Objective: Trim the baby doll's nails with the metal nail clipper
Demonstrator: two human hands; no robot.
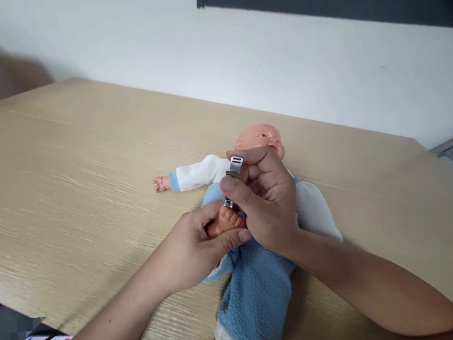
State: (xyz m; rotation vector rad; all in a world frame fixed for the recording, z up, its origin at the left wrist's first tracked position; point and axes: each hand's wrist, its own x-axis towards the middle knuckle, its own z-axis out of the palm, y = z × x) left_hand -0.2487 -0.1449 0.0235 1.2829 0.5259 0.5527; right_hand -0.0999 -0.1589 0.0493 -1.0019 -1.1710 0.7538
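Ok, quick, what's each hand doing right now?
Left hand: closed, holding the bare foot of a pink vinyl baby doll.
Right hand: closed, gripping silver metal nail clippers.

Heads up, my end of the rig is just a person: slim bare forearms (pixel 373 284) on the near side of the table (pixel 70 169), with an ungloved left hand (pixel 194 248) and right hand (pixel 265 198), and a thumbnail (pixel 228 186) trimmed short.

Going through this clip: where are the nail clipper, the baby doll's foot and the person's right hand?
nail clipper (pixel 234 167), head view, on its metal lever.
baby doll's foot (pixel 231 218), head view, on the toes.
right hand (pixel 268 203), head view, on the back of the hand.
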